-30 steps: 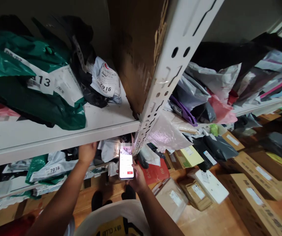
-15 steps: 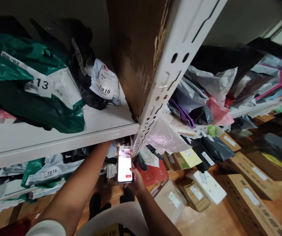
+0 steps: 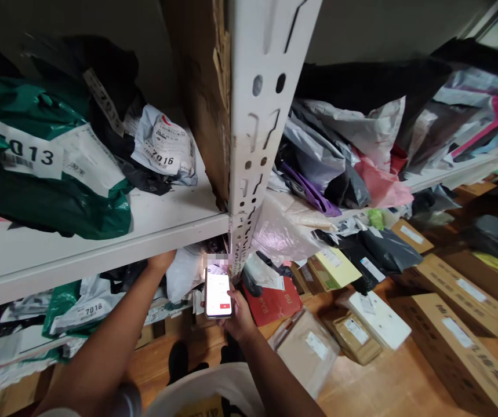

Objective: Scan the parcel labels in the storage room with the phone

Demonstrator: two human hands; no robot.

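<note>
My right hand point(image 3: 237, 315) holds a smartphone point(image 3: 218, 286) with a lit white screen, in front of the white shelf upright point(image 3: 257, 145). My left arm reaches under the middle shelf board point(image 3: 101, 243); only the wrist of my left hand point(image 3: 160, 262) shows at the shelf edge, and its fingers are hidden among the parcels below. A pale grey plastic parcel point(image 3: 182, 272) lies right beside that wrist. Further left on the lower shelf sits a green and white bag marked 7018 point(image 3: 84, 307).
On the middle shelf lie a green bag marked 013 point(image 3: 44, 174) and a white parcel marked 7016 point(image 3: 164, 153). Right of the upright, many plastic mailers point(image 3: 344, 168) pile up. Cardboard boxes point(image 3: 457, 336) and flat packets point(image 3: 307, 347) cover the wooden floor.
The camera has turned left. My left hand reached deeper under the shelf, then drew back toward its edge. The phone stays raised in my right hand.
</note>
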